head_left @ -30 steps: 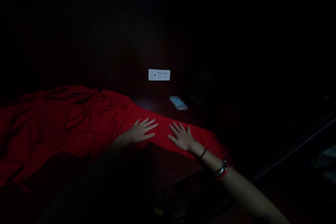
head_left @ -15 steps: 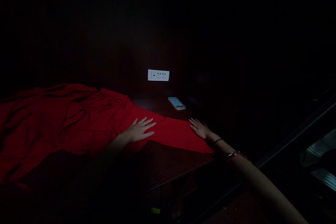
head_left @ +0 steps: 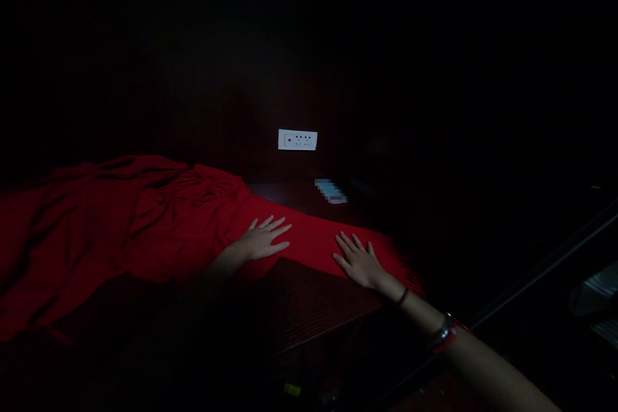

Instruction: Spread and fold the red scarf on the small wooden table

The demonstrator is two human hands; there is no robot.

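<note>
A long red cloth [head_left: 313, 237], with a fringe at its right end like a scarf or shawl, lies across a dark wooden surface [head_left: 313, 299]. Its left part is bunched in loose folds, while the strip toward the right is flat. My left hand [head_left: 263, 239], wearing a ring, rests palm down on the cloth with fingers spread. Further right, my right hand [head_left: 360, 264] also lies on the strip, near its front edge, fingers stretched and apart. Neither hand grips anything.
Behind the cloth lies a pixelated flat rectangle [head_left: 331, 191], perhaps a phone. A white socket plate [head_left: 298, 140] is on the dark wall above it. Below the surface's front edge shows a small yellow item [head_left: 292, 389]. Much of the surroundings is too dark to make out.
My right hand has moved leftward and nearer along the cloth, uncovering the fringed right end. My left hand stays at the same place on the cloth. The whole view has shifted slightly.
</note>
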